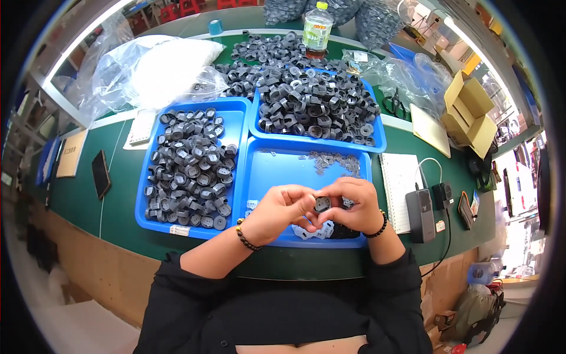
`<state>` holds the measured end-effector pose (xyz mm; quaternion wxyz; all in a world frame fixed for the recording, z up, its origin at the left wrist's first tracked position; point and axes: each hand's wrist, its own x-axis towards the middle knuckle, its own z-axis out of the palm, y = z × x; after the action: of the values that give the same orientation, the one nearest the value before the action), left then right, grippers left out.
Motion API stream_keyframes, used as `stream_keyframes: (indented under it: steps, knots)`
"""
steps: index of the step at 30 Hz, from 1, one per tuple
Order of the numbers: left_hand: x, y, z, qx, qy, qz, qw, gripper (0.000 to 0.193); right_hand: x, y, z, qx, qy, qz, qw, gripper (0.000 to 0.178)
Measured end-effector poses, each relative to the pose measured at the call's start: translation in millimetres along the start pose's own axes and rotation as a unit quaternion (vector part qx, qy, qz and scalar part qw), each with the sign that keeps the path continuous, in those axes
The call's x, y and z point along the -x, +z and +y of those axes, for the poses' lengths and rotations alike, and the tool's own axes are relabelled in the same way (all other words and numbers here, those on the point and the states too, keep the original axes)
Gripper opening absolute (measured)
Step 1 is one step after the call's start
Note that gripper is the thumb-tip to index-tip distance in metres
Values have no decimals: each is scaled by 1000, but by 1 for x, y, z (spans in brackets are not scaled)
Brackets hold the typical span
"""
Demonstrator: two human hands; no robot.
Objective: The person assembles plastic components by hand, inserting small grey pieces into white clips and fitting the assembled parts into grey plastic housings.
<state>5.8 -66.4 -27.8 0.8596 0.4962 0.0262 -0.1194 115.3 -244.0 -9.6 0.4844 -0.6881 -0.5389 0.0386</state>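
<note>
Clamped on a grey cap (322, 205) with the fingers of the right hand (361, 205), over the near tray (277, 171), recessed face showing upward. Bent close to the cap's left edge with the fingers of the left hand (277, 212); cannot tell whether pinching too. Looks light and stiff, probably hard plastic, not easily crushed but perhaps slippery along a smooth wall. Best taken by opposite sides, thumb against forefinger, keeping the face clear. Beneath, see pale pieces (316, 231) near and translucent bits (336, 162) far right in the tray, likely thin. Further out, find loose caps (191, 168) heaped in the left tray (239, 106), more in the far tray (380, 135), all on a green bench (115, 206).
</note>
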Motion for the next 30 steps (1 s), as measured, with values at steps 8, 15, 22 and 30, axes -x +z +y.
stream_keyframes:
  steps: [8, 15, 22, 30]
  knots:
    - [3, 3, 8, 9, 12, -19, 1000, 33, 1, -1, 3, -5, -34, 20, 999, 41]
    - [2, -1, 6, -69, 7, -17, 997, 9, 2, 7, 1, 2, -57, -27, 998, 43]
    - [1, 4, -3, -328, 269, 113, 899, 16, 2, 18, -8, -206, 116, 50, 970, 42]
    - [1, 11, -9, -457, 426, 193, 756, 26, 1, 16, -10, -50, 63, 15, 997, 47]
